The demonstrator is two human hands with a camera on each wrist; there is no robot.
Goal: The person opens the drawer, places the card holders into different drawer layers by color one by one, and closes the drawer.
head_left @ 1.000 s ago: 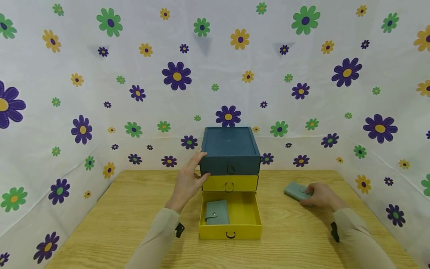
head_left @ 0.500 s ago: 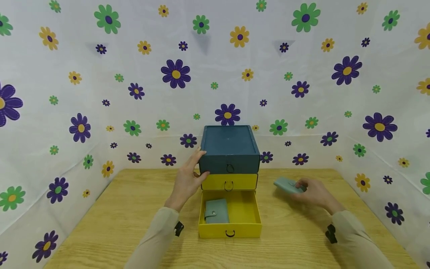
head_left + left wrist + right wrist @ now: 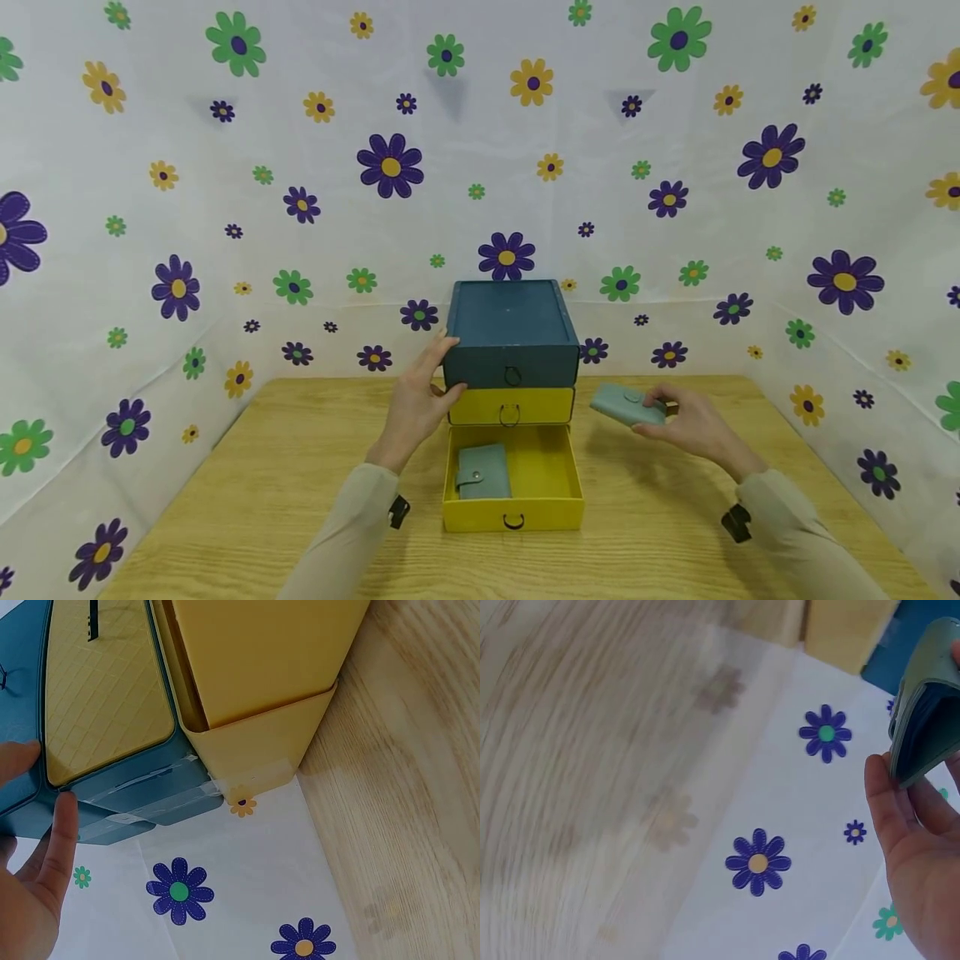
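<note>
Drawer chest [image 3: 513, 350] on table [image 3: 675, 517], left hand [image 3: 416, 408] flat against its side, bottom drawer [image 3: 551, 492] open: one wallet [image 3: 483, 472] stowed, second wallet [image 3: 626, 404] pinched in right hand [image 3: 693, 425], aloft beside chest, not yet in.

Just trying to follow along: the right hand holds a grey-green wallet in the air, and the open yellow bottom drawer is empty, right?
Not quite. The right hand does hold a grey-green snap wallet, but the open yellow bottom drawer already contains another grey-green wallet, as the head view shows.
</note>
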